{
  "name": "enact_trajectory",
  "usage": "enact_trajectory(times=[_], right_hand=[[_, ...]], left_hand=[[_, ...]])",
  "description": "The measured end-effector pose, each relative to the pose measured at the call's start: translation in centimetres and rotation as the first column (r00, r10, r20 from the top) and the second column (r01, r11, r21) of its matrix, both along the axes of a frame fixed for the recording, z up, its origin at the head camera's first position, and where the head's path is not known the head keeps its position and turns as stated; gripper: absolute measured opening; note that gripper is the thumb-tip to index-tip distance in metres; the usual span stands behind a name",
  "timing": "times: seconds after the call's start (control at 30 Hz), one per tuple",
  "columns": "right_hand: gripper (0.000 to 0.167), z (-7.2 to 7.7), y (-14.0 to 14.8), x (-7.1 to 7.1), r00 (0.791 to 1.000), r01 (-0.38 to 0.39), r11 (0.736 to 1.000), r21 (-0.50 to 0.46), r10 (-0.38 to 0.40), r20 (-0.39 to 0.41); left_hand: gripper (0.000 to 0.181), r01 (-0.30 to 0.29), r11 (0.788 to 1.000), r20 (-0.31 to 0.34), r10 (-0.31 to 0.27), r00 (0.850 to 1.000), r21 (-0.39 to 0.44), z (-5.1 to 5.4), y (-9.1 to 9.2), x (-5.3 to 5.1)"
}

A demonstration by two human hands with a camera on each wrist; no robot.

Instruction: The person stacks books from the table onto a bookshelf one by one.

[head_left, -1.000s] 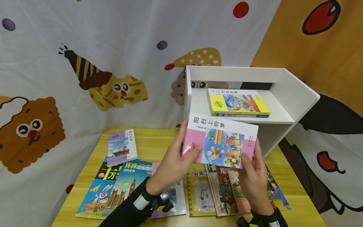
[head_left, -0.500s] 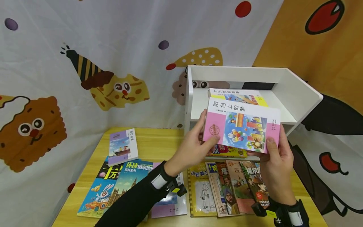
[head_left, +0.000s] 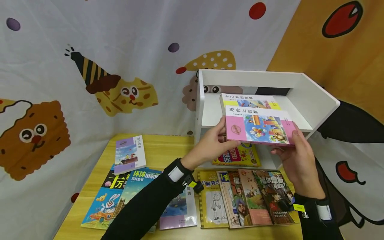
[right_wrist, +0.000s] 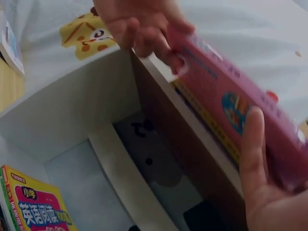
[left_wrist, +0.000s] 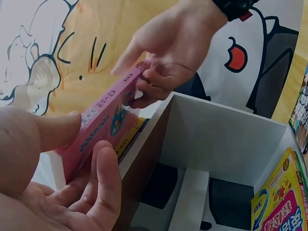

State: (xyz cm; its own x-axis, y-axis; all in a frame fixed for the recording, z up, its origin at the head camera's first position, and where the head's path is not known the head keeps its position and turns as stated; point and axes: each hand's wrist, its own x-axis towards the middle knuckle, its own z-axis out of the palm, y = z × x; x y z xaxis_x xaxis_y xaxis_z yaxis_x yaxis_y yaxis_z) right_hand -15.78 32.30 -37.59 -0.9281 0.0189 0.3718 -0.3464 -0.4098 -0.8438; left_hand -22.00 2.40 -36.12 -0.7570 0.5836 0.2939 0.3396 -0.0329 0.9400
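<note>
Both hands hold a pink-and-white book (head_left: 261,126) by its short ends, cover up, in front of the upper shelf. The left hand (head_left: 213,141) grips its left end with the thumb along the near edge. At the other end, the right hand (head_left: 301,160) pinches the book between thumb and fingers. Behind and partly hidden by it, a yellow book (head_left: 252,100) lies on the upper shelf of the white bookshelf (head_left: 318,91). The wrist views show the pink spine (left_wrist: 108,101) held just above the shelf edge, with the yellow book (right_wrist: 207,118) beyond.
A yellow-and-red book (head_left: 237,156) lies in the lower compartment. Several books, such as a yellow spiral one (head_left: 213,206) and a dark one (head_left: 274,196), lie along the table front. A purple book (head_left: 129,155) overlaps blue ones (head_left: 102,206) at left.
The hands have carried the pink book right and towards the upper shelf, overlapping the yellow book. It has tipped flatter in the last half second, showing its near edge.
</note>
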Motion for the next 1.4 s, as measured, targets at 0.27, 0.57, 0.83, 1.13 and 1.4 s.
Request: enact_trajectory(times=[0.27,0.57,0.83,1.13,1.4], right_hand=[[0.060,-0.5,1.4,-0.3,0.995,-0.080,0.997,0.013,0.080,-0.054],[0.063,0.0,2.7,-1.8,1.000,-0.002,0.996,0.088,0.001,0.005],[0.054,0.1,4.0,-2.7,0.986,0.146,0.928,0.342,-0.165,0.028],[0.065,1.2,3.5,-4.1,0.934,0.217,0.782,0.584,-0.340,0.108],[0.067,1.9,2.9,-5.5,0.961,0.129,0.716,0.686,-0.260,0.090]], left_hand=[[0.070,-0.276,0.954,-0.263,0.239,0.935,-0.114,0.7,0.2,0.7],[0.067,-0.583,0.769,-0.607,0.337,0.719,-0.264,0.9,1.2,0.8],[0.062,-0.678,0.701,-0.719,0.354,0.598,-0.219,0.6,1.8,0.6],[0.054,-0.780,0.575,-0.767,0.377,0.519,-0.246,1.0,2.1,-0.6],[0.042,-0.781,0.577,-0.751,0.399,0.526,-0.240,1.5,2.2,-1.5]])
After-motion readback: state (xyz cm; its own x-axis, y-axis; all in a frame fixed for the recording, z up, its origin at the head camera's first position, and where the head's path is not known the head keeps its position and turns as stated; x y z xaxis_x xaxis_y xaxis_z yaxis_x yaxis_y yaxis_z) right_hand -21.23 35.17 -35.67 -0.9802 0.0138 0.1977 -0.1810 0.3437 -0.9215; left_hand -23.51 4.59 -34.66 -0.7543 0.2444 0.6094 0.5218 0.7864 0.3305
